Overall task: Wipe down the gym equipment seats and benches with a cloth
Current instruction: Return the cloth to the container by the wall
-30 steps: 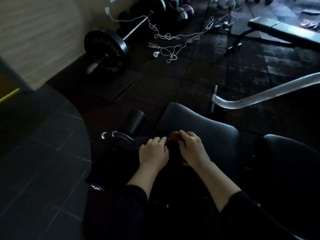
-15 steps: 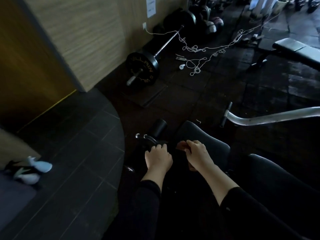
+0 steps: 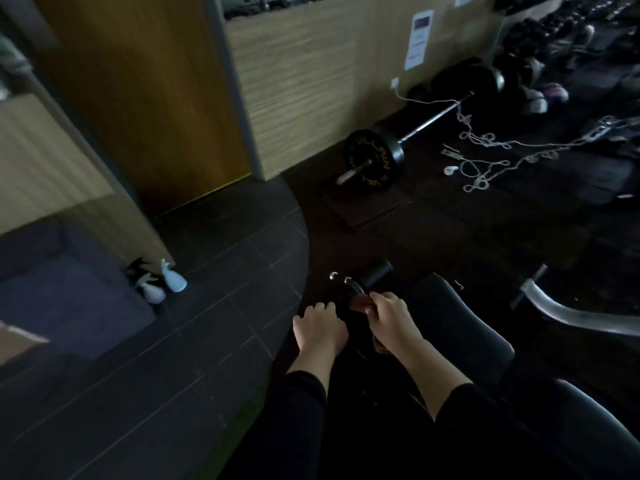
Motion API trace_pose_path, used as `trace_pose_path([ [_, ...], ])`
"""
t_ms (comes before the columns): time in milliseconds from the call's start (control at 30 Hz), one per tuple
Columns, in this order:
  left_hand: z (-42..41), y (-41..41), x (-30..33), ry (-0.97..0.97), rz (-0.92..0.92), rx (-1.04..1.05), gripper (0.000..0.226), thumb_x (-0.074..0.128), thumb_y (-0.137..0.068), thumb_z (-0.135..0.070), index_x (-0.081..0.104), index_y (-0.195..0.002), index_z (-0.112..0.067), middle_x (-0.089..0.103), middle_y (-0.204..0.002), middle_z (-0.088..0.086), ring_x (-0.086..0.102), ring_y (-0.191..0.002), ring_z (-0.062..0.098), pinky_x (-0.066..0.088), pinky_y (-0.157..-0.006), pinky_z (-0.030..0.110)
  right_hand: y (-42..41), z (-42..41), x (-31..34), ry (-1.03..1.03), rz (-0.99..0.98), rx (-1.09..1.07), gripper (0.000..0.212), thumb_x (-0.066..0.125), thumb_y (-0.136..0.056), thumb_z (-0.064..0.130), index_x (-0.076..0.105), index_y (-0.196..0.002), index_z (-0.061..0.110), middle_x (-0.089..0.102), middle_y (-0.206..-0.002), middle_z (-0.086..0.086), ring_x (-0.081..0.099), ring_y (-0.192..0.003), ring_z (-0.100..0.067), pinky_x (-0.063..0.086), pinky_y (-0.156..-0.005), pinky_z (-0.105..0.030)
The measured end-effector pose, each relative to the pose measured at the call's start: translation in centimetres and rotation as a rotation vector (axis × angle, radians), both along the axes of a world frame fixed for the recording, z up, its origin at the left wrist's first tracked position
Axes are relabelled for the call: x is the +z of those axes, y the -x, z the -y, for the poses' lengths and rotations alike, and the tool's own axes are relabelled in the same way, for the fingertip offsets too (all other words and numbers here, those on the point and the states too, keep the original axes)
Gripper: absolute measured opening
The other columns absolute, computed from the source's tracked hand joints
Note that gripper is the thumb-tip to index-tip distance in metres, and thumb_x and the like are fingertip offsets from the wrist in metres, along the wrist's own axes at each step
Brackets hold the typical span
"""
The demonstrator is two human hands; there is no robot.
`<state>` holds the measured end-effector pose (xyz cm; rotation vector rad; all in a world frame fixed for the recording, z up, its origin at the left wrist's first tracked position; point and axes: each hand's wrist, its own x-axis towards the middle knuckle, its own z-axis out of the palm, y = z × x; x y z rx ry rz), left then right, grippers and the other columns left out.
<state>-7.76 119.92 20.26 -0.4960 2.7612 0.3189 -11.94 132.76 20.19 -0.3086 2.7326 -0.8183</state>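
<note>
A black padded bench seat lies in front of me, very dark. At its front end are a black roller pad and chrome handle ends. My left hand rests at the seat's left front edge, fingers curled down over dark material that looks like a cloth. My right hand is beside it and pinches a brownish piece of the cloth. How far the dark cloth spreads is hard to make out.
Two spray bottles stand on the tiled floor beside a grey mat. A barbell with a black plate lies by the wooden wall, and a tangled white cord lies on the rubber floor. A curved metal frame is at right.
The view has swung left and risen, bringing the door, the mat and the spray bottles into sight. Both hands stay together at the front of the seat.
</note>
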Motion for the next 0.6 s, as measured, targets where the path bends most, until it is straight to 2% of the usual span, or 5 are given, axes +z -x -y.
trace_pose_path([
  [67, 2.2, -1.0, 0.0, -0.018, -0.009, 0.072, 0.035, 0.034, -0.098, -0.030, 0.050, -0.127, -0.020, 0.051, -0.134, 0.000, 0.046, -0.123, 0.020, 0.036, -0.099, 0.037, 0.1, 2.5, -0.2, 0.001, -0.023, 0.084, 0.029, 0.048, -0.096, 0.015, 0.055, -0.124, 0.013, 0.054, -0.125, -0.009, 0.048, -0.117, -0.026, 0.047, -0.096, -0.032],
  [200, 8.1, -3.5, -0.1, -0.031, -0.015, 0.223, 0.035, 0.037, -0.096, -0.030, 0.052, -0.126, -0.021, 0.055, -0.130, 0.000, 0.049, -0.121, 0.021, 0.038, -0.097, 0.038, -0.3, 9.5, -0.4, -0.039, -0.046, 0.252, 0.035, 0.045, -0.097, 0.015, 0.051, -0.131, 0.011, 0.052, -0.129, -0.008, 0.044, -0.121, -0.025, 0.039, -0.098, -0.027],
  [433, 23.0, -9.2, -0.3, 0.035, -0.009, 0.461, 0.037, 0.037, -0.099, -0.031, 0.047, -0.133, -0.021, 0.052, -0.134, 0.001, 0.048, -0.125, 0.021, 0.038, -0.097, 0.039, -3.7, 26.8, -1.2, -0.024, -0.003, 0.536, 0.040, 0.045, -0.097, 0.019, 0.046, -0.137, 0.009, 0.049, -0.133, -0.009, 0.042, -0.123, -0.027, 0.036, -0.101, -0.029],
  [600, 34.2, -14.2, -0.5, 0.055, 0.006, 0.616, 0.035, 0.043, -0.097, -0.029, 0.048, -0.131, -0.022, 0.052, -0.134, 0.000, 0.047, -0.127, 0.021, 0.037, -0.099, 0.041, -7.0, 38.8, -1.3, -0.016, 0.013, 0.709, 0.043, 0.046, -0.097, 0.020, 0.044, -0.139, 0.009, 0.047, -0.136, -0.009, 0.041, -0.125, -0.027, 0.035, -0.104, -0.029],
])
